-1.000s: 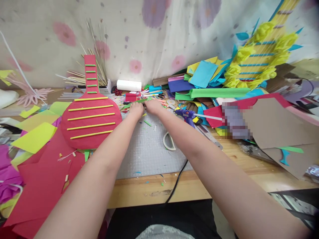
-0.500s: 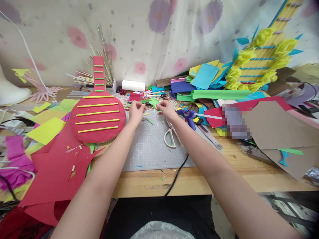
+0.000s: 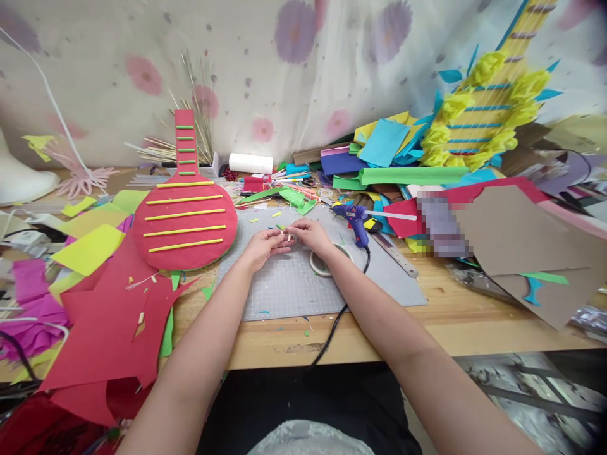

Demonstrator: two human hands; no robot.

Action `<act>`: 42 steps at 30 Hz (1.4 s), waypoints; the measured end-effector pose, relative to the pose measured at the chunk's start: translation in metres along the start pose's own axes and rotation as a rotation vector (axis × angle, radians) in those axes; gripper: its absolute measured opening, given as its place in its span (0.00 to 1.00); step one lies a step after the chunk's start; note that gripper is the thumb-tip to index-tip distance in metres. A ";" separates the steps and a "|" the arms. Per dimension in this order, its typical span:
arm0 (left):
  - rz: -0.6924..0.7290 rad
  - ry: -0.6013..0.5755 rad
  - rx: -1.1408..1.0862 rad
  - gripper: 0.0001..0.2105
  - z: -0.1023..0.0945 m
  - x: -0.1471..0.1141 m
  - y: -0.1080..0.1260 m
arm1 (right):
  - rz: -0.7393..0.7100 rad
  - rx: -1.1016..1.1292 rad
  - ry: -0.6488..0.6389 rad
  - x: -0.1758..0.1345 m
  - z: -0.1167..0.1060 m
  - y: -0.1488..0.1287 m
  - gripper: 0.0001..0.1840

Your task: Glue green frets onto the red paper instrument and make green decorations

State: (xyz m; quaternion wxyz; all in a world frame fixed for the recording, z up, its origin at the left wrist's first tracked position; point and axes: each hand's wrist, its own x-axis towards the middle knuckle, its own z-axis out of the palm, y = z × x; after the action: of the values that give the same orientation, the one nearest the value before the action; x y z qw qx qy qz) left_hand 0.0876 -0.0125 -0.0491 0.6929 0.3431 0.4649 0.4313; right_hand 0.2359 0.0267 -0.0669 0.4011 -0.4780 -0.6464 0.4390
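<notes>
My left hand [image 3: 266,249] and my right hand [image 3: 313,236] are close together over the grey cutting mat [image 3: 294,294]. Small cut pieces [image 3: 289,237], pale and yellow-green, show at their fingertips, and both hands pinch at them. The left fingers are partly stretched beneath; exactly which piece each hand grips is too small to make out. Under my right wrist lies a pale ring [image 3: 320,268] like a tape roll, partly hidden by the forearm. Beyond the fingers, short yellow bits [image 3: 277,215] and a crumpled green scrap [image 3: 298,201] lie on the mat.
A red guitar-shaped cutout [image 3: 190,246] with yellow and green strips stands at left, above red sheets [image 3: 109,328]. At right are a blue glue gun [image 3: 353,221] with a black cord, a metal ruler [image 3: 393,256], cardboard [image 3: 531,234] and a yellow flowered guitar [image 3: 478,120].
Both hands have come nearer to me and closer together, away from the green scrap. The scissors seen earlier by my right forearm no longer show; a pale ring is visible there.
</notes>
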 end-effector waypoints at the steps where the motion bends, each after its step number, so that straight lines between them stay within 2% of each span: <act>1: 0.000 -0.006 0.002 0.04 0.000 0.000 0.000 | -0.033 -0.010 0.005 0.000 0.001 0.001 0.10; 7: 0.014 0.022 0.026 0.04 0.001 0.001 -0.002 | -0.098 -0.057 -0.007 -0.001 0.002 -0.002 0.08; 11: 0.042 0.068 0.015 0.04 -0.001 -0.001 0.000 | 0.026 -0.049 0.036 0.013 -0.009 -0.003 0.11; 14: 0.091 0.107 -0.047 0.05 -0.003 -0.002 0.003 | 0.094 -0.252 0.069 0.031 -0.017 -0.005 0.13; 20: 0.142 0.190 -0.183 0.07 -0.006 0.001 0.005 | 0.003 -0.647 -0.028 0.067 -0.013 -0.025 0.12; 25: 0.163 0.198 -0.324 0.09 -0.012 0.006 0.007 | 0.036 -0.935 0.035 0.084 -0.010 -0.033 0.15; 29: 0.143 0.210 -0.397 0.10 -0.014 0.008 0.008 | -0.066 -1.202 -0.061 0.090 -0.011 -0.030 0.17; 31: 0.129 0.205 -0.398 0.10 -0.013 0.007 0.007 | -0.072 -1.277 -0.102 0.092 -0.010 -0.028 0.18; 38: 0.135 0.168 -0.359 0.08 -0.013 0.007 0.003 | -0.052 -1.287 -0.134 0.104 -0.005 -0.025 0.16; 40: 0.141 0.167 -0.352 0.08 -0.013 0.007 0.003 | -0.024 -1.186 -0.068 0.106 -0.007 -0.022 0.14; 42: 0.146 0.166 -0.348 0.08 -0.013 0.007 0.003 | 0.049 -0.921 0.031 0.106 -0.009 -0.018 0.10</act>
State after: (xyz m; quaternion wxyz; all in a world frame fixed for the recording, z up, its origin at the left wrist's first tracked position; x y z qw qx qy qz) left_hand 0.0761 -0.0043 -0.0533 0.6680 0.2140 0.4129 0.5810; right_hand 0.2165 0.1284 -0.0369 0.1462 -0.6283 -0.7564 0.1082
